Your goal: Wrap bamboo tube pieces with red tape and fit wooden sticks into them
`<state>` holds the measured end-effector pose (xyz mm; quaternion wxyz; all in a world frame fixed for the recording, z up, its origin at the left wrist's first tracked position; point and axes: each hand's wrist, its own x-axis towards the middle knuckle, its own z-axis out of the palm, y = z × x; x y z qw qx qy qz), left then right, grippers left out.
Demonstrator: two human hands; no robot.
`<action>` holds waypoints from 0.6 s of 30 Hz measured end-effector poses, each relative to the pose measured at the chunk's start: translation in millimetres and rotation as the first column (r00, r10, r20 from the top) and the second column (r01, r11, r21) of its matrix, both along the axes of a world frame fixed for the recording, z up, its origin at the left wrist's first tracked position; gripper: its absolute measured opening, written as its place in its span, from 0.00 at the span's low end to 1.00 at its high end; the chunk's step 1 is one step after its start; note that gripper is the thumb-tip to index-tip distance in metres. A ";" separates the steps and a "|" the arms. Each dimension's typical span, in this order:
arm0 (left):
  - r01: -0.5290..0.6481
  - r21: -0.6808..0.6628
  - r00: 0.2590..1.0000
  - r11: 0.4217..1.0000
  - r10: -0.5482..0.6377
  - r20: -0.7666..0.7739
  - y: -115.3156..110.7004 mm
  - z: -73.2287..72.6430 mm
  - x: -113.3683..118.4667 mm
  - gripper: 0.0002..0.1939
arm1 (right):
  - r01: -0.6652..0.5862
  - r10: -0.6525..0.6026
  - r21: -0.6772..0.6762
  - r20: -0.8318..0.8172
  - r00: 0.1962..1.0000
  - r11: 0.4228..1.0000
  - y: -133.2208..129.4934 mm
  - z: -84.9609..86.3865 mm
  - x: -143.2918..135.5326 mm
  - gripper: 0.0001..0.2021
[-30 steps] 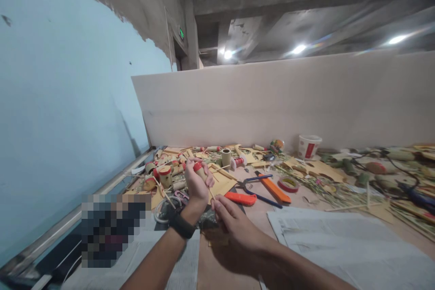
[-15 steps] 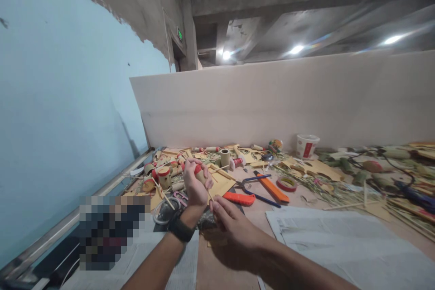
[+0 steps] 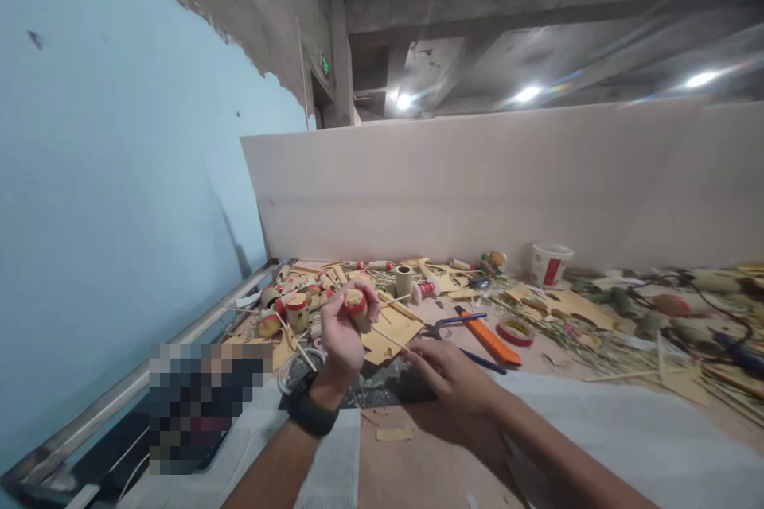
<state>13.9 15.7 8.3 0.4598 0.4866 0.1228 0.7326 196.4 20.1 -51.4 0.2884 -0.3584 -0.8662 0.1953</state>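
My left hand (image 3: 346, 338), with a dark band on its wrist, is wrapped round a short bamboo tube (image 3: 359, 316). Red tape circles the tube's upper end, and a tan disc covers the top. A thin wooden stick (image 3: 389, 338) runs from the tube's lower side towards my right hand (image 3: 445, 366), whose fingertips pinch its near end. Whether the stick enters the tube or only touches it, I cannot tell. Behind the left fingers, another thin stick (image 3: 396, 301) points right. Beneath my hands lies a tan cut sheet (image 3: 397, 334).
Red-taped bamboo pieces (image 3: 297, 312) crowd the left. Pliers (image 3: 462, 320), an orange utility knife (image 3: 493, 340) and a tape roll (image 3: 515, 332) lie to the right. Farther back stand an open bamboo tube (image 3: 404, 281), a red thread spool (image 3: 425, 289) and a paper cup (image 3: 550, 265). Newspaper (image 3: 626, 421) covers the front right.
My right hand has moved right, away from the left, drawing its grip along to the stick's outer end. My left hand has turned, showing the tube's top. The view has shifted slightly left.
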 end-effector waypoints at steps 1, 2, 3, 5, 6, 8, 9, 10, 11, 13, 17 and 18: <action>0.009 0.002 1.000 1.000 -0.009 -0.002 0.2 0.4 0.5 0.19 | 0.007 -0.007 0.006 0.017 1.000 1.000 1.0 -0.4 2.4 0.19; 0.023 -0.003 1.000 1.000 -0.023 -0.001 0.4 0.6 1.3 0.19 | 0.016 -0.016 0.010 0.026 1.000 1.000 1.6 -0.8 4.0 0.20; 0.034 -0.013 0.999 0.999 -0.034 0.001 0.6 0.8 2.3 0.19 | 0.023 -0.023 0.012 0.027 0.999 1.000 1.7 -0.9 4.7 0.20; 0.033 -0.045 0.999 0.998 -0.032 0.009 1.0 0.7 4.8 0.18 | 0.025 -0.025 -0.003 0.014 1.000 1.000 0.4 -0.6 4.1 0.20; 0.016 -0.061 1.000 0.998 -0.015 0.014 1.4 0.4 6.2 0.18 | 0.023 -0.023 -0.018 0.002 1.000 1.000 -0.7 -0.3 3.0 0.20; -0.027 -0.083 0.999 0.996 0.029 0.022 2.5 -0.7 9.0 0.17 | 0.024 -0.026 -0.051 -0.029 0.999 0.998 -3.4 -0.3 0.3 0.20; -0.042 -0.090 0.999 0.995 0.045 0.025 3.2 -1.5 10.2 0.17 | 0.026 -0.029 -0.069 -0.046 0.998 0.997 -4.8 -1.1 -1.3 0.20; -0.054 -0.096 0.998 0.994 0.057 0.027 4.2 -2.6 11.3 0.17 | 0.026 -0.032 -0.088 -0.065 0.997 0.996 -6.0 -2.3 -2.9 0.20; -0.061 -0.104 0.998 0.993 0.064 0.027 5.2 -3.7 12.2 0.17 | 0.023 -0.032 -0.108 -0.084 0.996 0.994 -7.3 -4.1 -4.6 0.20; -0.079 -0.127 0.996 0.989 0.084 0.031 7.6 -6.0 13.2 0.18 | 0.007 -0.024 -0.144 -0.118 0.993 0.990 -9.6 -8.5 -7.9 0.20; -0.125 -0.139 0.990 0.982 0.132 0.040 11.6 -8.4 12.0 0.20 | -0.029 0.004 -0.186 -0.134 0.991 0.982 -14.1 -14.2 -14.0 0.20; -0.125 -0.133 0.991 0.983 0.131 0.040 12.1 -8.3 11.4 0.20 | -0.036 0.013 -0.189 -0.123 0.992 0.981 -14.9 -14.2 -14.9 0.20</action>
